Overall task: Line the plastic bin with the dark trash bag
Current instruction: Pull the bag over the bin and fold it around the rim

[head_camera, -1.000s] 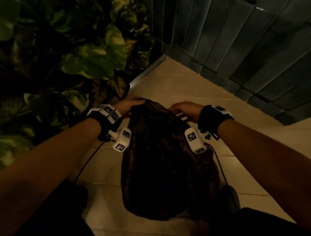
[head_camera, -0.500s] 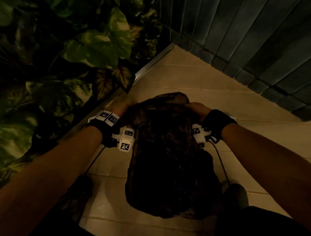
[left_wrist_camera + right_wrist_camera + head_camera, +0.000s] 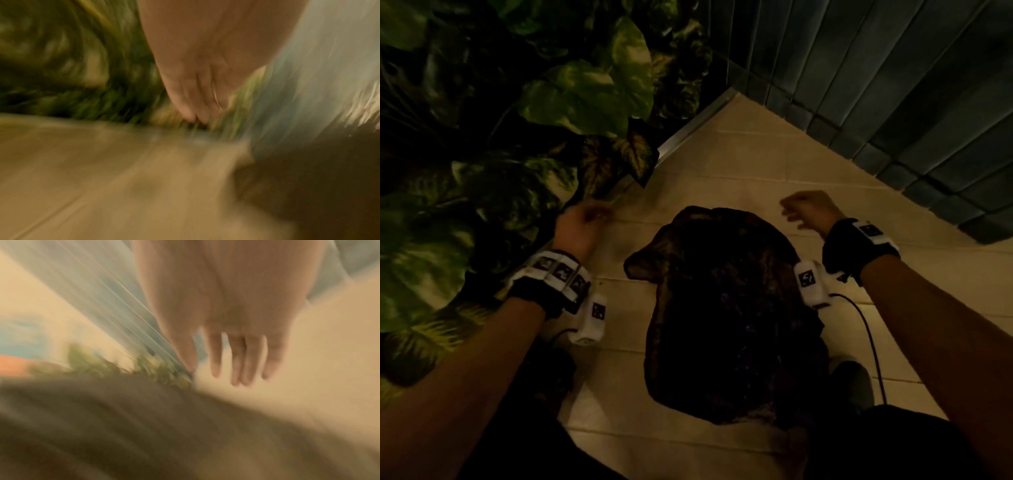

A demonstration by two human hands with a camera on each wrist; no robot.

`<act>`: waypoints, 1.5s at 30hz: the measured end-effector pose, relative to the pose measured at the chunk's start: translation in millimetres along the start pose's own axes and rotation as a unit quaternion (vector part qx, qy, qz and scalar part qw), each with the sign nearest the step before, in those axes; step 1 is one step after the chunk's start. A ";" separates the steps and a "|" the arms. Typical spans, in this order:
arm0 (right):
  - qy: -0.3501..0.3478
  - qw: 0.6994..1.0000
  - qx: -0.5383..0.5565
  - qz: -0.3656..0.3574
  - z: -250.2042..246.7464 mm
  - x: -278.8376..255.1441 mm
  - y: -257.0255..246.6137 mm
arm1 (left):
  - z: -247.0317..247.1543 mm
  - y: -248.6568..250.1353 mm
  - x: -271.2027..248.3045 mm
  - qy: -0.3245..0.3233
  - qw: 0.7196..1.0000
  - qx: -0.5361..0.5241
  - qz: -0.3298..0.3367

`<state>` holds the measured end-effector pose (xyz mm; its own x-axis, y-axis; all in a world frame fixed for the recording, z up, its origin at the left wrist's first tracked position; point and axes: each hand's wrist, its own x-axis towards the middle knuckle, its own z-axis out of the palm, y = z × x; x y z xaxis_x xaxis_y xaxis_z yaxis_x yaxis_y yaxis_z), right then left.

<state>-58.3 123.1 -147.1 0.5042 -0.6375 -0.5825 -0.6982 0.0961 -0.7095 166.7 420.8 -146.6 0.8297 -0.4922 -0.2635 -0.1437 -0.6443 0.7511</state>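
Right now my left hand (image 3: pixel 580 226) and right hand (image 3: pixel 810 214) hang released, fingers loose, grasping nothing, one on either side of the dark trash bag (image 3: pixel 729 315). It covers the bin on the tiled floor (image 3: pixel 722 164), leafy plants (image 3: pixel 585 92) beside it.

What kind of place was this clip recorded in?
Probably a dim indoor corner, perhaps a lobby or corridor, though that is a guess. A beige tiled floor meets a wall of dark blue-grey tiles, and large variegated foliage fills the left side beside the dark trash bag.
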 end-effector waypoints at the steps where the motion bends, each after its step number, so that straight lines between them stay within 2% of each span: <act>1: 0.032 0.999 0.028 -0.031 -6.8 -9.6 -9.9 | -9.0 13.8 2.6 0.038 0.998 -0.041 0.030; 2: 0.043 0.995 0.060 -0.072 -13.7 -18.9 -18.1 | -15.8 31.7 1.1 0.029 0.994 -0.085 0.064; 4: -0.008 0.989 0.092 -0.116 -10.6 -44.9 -28.6 | -6.7 62.3 -12.8 -0.091 0.979 -0.129 0.128; 6: -0.109 0.986 0.079 -0.102 7.2 -66.6 -23.8 | 19.4 76.1 -27.4 -0.239 0.961 -0.081 0.117; 7: -0.168 0.980 0.060 -0.090 16.4 -76.5 -18.3 | 31.4 76.7 -36.0 -0.285 0.952 -0.048 0.100; 8: -0.211 0.974 0.025 -0.083 27.2 -83.2 -10.5 | 41.4 74.7 -48.0 -0.300 0.949 -0.006 0.094; 9: -0.228 0.970 -0.016 -0.079 34.8 -84.8 -1.8 | 48.9 67.5 -54.9 -0.286 0.951 0.032 0.108; 11: -0.224 0.972 -0.056 -0.041 41.3 -82.6 9.3 | 53.8 59.5 -70.3 -0.214 0.968 0.073 0.112; 13: -0.207 0.978 -0.018 -0.020 37.4 -85.1 7.7 | 54.1 58.7 -77.0 -0.154 0.979 0.094 0.095; 15: -0.189 0.980 0.047 -0.029 37.0 -89.3 4.4 | 53.9 56.6 -75.6 -0.103 0.985 0.114 0.076; 16: -0.201 0.976 0.071 -0.033 39.5 -91.5 1.4 | 51.4 55.7 -71.6 -0.080 0.987 0.123 0.064; 17: -0.243 0.966 0.080 -0.035 45.0 -95.2 -3.2 | 48.5 53.7 -65.9 -0.057 0.988 0.134 0.059; 19: -0.317 0.947 0.016 -0.043 59.5 -96.4 -7.7 | 41.1 49.1 -55.9 -0.039 0.987 0.153 0.036; 20: -0.318 0.947 -0.015 -0.051 66.0 -94.0 -8.9 | 37.4 49.2 -53.5 -0.046 0.988 0.145 0.011; 22: -0.242 0.968 -0.014 -0.062 74.3 -87.1 -14.1 | 32.3 46.8 -53.7 -0.068 0.993 0.098 -0.015; 24: -0.176 0.981 0.065 -0.055 77.7 -83.1 -14.9 | 29.4 41.9 -60.7 -0.089 0.993 0.079 -0.001; 26: -0.170 0.976 0.132 -0.041 76.4 -78.6 -15.0 | 28.3 36.5 -60.0 -0.084 0.992 0.088 0.028; 29: -0.163 0.969 0.185 -0.020 61.2 -76.4 -12.2 | 21.5 32.4 -49.7 -0.049 0.995 0.086 0.005; 33: -0.120 0.987 0.100 0.021 32.0 -83.3 4.1 | 7.7 30.4 -36.5 -0.009 0.997 0.067 -0.025; 35: -0.131 0.988 0.072 0.032 39.0 -92.7 17.5 | 5.6 31.4 -31.3 0.002 0.997 0.073 -0.014; 37: -0.130 0.982 0.132 0.034 60.6 -99.8 30.4 | 5.9 34.0 -25.2 0.015 0.996 0.089 0.003; 40: -0.046 0.972 0.232 0.001 91.9 -92.2 59.8 | 12.2 40.8 -14.5 0.023 0.987 0.154 0.041; 43: 0.026 0.933 0.352 0.067 100.6 -81.0 91.7 | 17.3 43.9 -6.2 0.029 0.975 0.202 0.092; 45: 0.057 0.914 0.377 0.141 98.5 -78.9 113.5 | 19.0 43.0 -1.3 0.025 0.972 0.215 0.093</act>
<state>-127.2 259.6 -220.7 0.2728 -0.5777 -0.7693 -0.2215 0.7404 -0.6346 149.2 382.6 -125.5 0.7913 -0.6016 -0.1091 -0.4974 -0.7372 0.4574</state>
